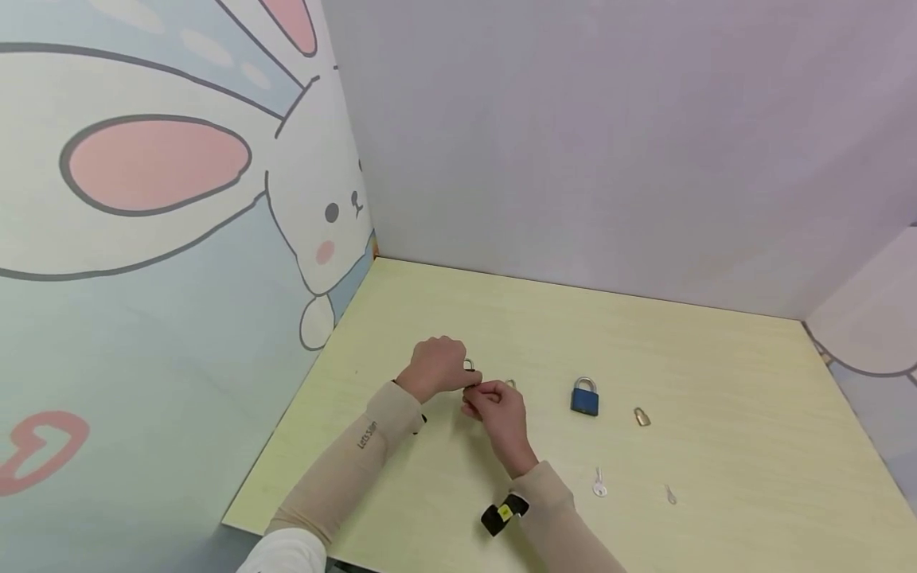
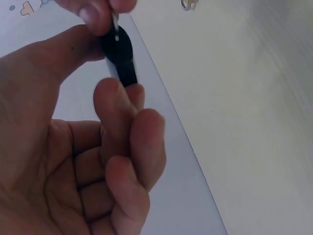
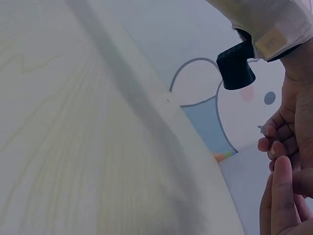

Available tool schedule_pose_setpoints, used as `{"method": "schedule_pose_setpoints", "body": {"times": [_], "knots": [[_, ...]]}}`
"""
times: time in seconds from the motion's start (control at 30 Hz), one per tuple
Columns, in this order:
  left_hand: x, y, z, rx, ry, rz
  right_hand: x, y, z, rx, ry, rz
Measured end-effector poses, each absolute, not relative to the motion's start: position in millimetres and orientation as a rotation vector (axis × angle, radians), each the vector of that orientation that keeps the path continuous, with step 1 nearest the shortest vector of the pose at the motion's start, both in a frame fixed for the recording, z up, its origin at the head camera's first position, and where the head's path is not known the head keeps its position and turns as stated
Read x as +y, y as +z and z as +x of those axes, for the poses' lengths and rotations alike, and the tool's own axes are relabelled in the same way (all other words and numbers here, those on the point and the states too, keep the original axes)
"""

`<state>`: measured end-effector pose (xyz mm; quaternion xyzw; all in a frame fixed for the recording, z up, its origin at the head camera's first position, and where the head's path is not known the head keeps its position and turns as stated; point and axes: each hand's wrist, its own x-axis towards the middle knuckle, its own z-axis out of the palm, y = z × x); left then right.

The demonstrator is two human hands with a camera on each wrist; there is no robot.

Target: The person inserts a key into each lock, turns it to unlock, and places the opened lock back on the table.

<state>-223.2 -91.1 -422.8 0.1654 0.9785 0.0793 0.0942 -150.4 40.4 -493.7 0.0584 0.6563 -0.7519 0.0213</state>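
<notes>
My left hand (image 1: 438, 367) grips a small dark padlock (image 2: 119, 48) between thumb and fingers; its shackle (image 1: 469, 364) shows above the thumb in the head view. The thumb and fingertips of my right hand (image 1: 500, 414) meet the left ones at the lock's underside. There they pinch a thin silvery key (image 2: 116, 27), its tip at the lock's dark end; whether it is inside cannot be told. Most of the key is hidden by the fingers. Just behind the right hand, the top of another padlock (image 1: 511, 383) shows, brass-coloured in the left wrist view.
To the right on the pale wooden table (image 1: 745, 398) stand a blue padlock (image 1: 584, 402) and a small brass padlock (image 1: 642, 418). Nearer the front lie a silver key (image 1: 599, 484) and a smaller key (image 1: 670, 495). Walls (image 1: 573, 159) close off the back and left side.
</notes>
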Motion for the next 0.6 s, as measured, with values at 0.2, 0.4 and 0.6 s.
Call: {"method": "schedule_pose_setpoints", "body": {"times": [0.2, 0.4, 0.6], "knots": [[-86.9, -424.7, -222.0, 2.909, 0.260, 0.468, 34.3, -498.8, -151.7, 1.962, -2.457, 0.350], [-84.3, -425.7, -222.5, 2.910, 0.323, 0.454, 28.7, -505.3, -153.9, 1.829, -2.594, 0.417], [-84.4, -423.3, -223.1, 2.908, 0.403, 0.468, 26.4, -507.8, -157.8, 1.451, -2.749, 0.463]]}}
